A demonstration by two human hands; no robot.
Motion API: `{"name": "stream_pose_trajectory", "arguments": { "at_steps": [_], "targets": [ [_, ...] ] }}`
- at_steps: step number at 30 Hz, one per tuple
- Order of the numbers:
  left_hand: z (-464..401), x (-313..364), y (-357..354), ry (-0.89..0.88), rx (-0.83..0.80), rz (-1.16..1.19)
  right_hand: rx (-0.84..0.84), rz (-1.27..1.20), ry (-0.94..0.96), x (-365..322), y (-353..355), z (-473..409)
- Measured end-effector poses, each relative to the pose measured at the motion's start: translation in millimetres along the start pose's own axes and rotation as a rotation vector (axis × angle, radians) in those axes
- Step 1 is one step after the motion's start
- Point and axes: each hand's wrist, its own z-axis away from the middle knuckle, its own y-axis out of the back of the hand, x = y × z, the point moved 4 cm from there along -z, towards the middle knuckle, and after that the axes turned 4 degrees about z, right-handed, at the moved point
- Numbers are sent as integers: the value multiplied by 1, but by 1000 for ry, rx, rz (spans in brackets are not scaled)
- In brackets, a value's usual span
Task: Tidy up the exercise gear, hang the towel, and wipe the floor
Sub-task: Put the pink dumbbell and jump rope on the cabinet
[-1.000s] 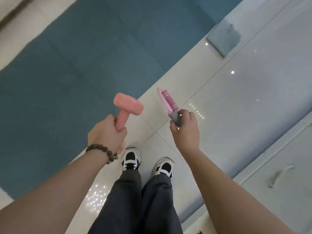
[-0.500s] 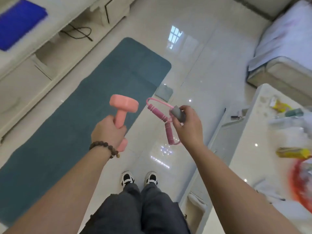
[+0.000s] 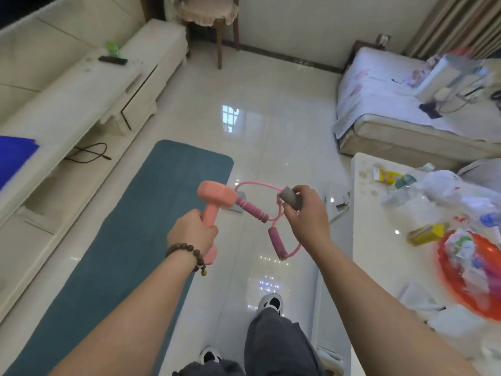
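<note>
Two pieces of gear were in hand while the biggest one, the teal exercise mat [image 3: 141, 226], lay unrolled on the glossy floor [image 3: 271, 131], so tidying looked barely begun. No towel could be made out for certain, and neither hanging nor wiping showed any sign of being started. The left hand [image 3: 192, 234] was wrapped tight round the shaft of the pink dumbbell [image 3: 214, 202], and the right hand [image 3: 306, 213] pinched the grey grip of the pink resistance band [image 3: 260, 210], whose loops dangled between the hands.
</note>
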Motion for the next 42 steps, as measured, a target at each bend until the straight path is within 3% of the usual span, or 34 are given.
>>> {"name": "stream_pose_trajectory", "arguments": {
  "at_steps": [7,22,33,42],
  "targets": [
    [-60,81,-32,-60,0,-20,49,-6,-39,48,30,-80],
    [-230,329,-74,-8,140,129,21,-70,17,120,119,-372],
    [-390,407,-73,58,169,171,-51,-63,89,101,88,-561],
    [-593,452,-25,132,203,290,-95,-79,151,19,28,-780]
  ]
}}
